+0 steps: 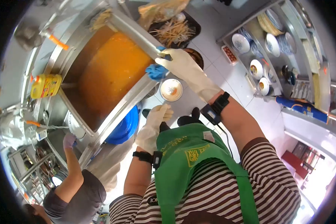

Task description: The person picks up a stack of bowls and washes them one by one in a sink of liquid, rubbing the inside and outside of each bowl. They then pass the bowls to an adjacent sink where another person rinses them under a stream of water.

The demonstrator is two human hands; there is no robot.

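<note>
My right hand [181, 69], in a cream rubber glove, is over the near rim of a metal sink [114, 126]. Its fingers close on a small dark pad [165, 56], perhaps a sponge. Just below those fingers, a crumpled blue cloth [156, 71] hangs on the rim. Orange, cloudy liquid [114, 71] fills much of the basin. My left hand [155, 121], gloved the same way, is held low in front of the green apron [190, 149], its fingers curled together and nothing visible in them.
A white bowl [171, 90] and a blue basin [125, 127] are below the sink edge. A yellow bottle [46, 86] stands at its left. Another person's gloved hand [69, 141] is near a white plate [74, 126]. Shelves at right hold bowls [240, 43]. A tray [194, 26] holds sticks.
</note>
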